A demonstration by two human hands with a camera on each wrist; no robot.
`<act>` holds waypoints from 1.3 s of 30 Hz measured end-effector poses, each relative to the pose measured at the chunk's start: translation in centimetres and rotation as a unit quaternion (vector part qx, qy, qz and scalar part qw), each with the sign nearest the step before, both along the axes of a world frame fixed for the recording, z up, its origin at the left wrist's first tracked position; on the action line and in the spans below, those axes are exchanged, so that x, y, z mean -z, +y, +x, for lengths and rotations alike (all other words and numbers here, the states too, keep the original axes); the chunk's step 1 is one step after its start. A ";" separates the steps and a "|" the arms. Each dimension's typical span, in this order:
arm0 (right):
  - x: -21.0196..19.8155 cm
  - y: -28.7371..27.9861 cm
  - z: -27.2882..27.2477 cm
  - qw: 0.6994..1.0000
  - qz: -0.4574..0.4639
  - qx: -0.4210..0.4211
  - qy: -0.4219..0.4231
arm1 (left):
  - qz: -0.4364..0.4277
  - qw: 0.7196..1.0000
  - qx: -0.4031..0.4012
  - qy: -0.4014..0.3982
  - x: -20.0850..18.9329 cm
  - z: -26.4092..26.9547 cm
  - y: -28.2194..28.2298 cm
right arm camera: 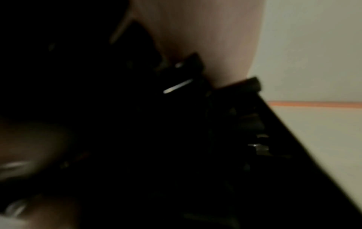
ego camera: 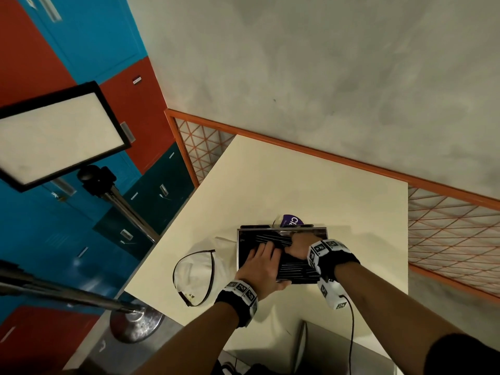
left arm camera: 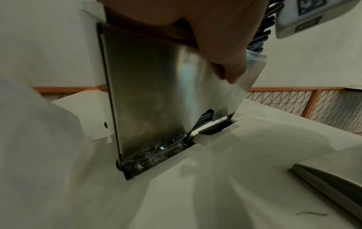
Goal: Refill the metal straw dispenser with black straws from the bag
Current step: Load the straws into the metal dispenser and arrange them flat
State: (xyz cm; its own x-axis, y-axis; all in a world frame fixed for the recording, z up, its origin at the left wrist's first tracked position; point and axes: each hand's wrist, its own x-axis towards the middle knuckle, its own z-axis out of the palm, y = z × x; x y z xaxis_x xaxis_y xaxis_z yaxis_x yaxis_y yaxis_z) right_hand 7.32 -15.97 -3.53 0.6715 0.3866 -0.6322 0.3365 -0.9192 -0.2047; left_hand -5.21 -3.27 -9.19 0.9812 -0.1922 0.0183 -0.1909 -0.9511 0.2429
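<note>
The metal straw dispenser [ego camera: 238, 247] stands open-topped on the cream table [ego camera: 270, 185]; its steel side [left arm camera: 152, 93] fills the left wrist view. A bundle of black straws [ego camera: 296, 272] in clear plastic [left arm camera: 252, 74] lies across its top and overhangs the near edge. My left hand [ego camera: 259, 266] lies on the bundle with its fingers on top and its thumb [left arm camera: 231, 66] under the near side. My right hand [ego camera: 297, 246] reaches over the straws, fingers curled down among them. The right wrist view is dark and shows only straws [right arm camera: 245, 131] and part of my hand [right arm camera: 205, 38].
A limp clear bag with a black rim [ego camera: 194, 277] lies left of the dispenser. A purple-labelled item [ego camera: 292, 220] stands behind it. An orange mesh railing [ego camera: 446, 226] borders the table. A light panel on a stand [ego camera: 54, 136] is at the left.
</note>
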 end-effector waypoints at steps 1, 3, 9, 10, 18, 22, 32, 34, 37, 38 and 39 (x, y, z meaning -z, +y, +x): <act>0.0 0.1 0.1 1.000 0.009 0.004 0.006 | -0.001 1.000 0.000 0.002 -0.1 0.0 0.0; 0.6 0.2 0.4 1.000 0.012 0.005 0.007 | -0.005 1.000 0.002 0.005 -0.1 -0.2 0.0; 1.4 0.0 1.0 1.000 -0.003 0.000 0.015 | -0.004 1.000 0.008 0.016 -0.1 -0.2 0.1; 1.3 0.0 0.9 1.000 0.001 -0.003 0.011 | -0.001 1.000 0.008 0.021 -0.2 -0.1 0.2; 0.0 0.3 0.5 0.996 0.011 -0.083 -0.043 | -0.002 0.999 0.001 0.043 -1.2 0.6 0.2; -0.3 -0.3 0.0 0.993 0.033 -0.091 -0.072 | -0.013 1.000 0.004 0.017 -0.9 0.5 0.3; -0.9 -0.9 -1.7 0.977 0.033 -0.133 -0.163 | 0.002 0.997 0.000 -0.077 -1.5 0.0 0.5; -1.0 -0.9 -1.7 0.977 0.014 -0.144 -0.159 | -0.005 0.997 -0.007 -0.082 -1.6 0.1 0.5; -1.2 -0.8 -1.3 0.978 0.004 -0.153 -0.141 | 0.003 0.998 -0.017 -0.063 -1.9 0.3 0.4; -1.2 -0.9 -1.1 0.979 0.003 -0.155 -0.128 | 0.005 0.998 -0.021 -0.059 -2.0 0.4 0.5; -1.4 -0.9 -0.9 0.981 0.000 -0.158 -0.116 | 0.006 0.998 -0.026 -0.058 -2.1 0.4 0.6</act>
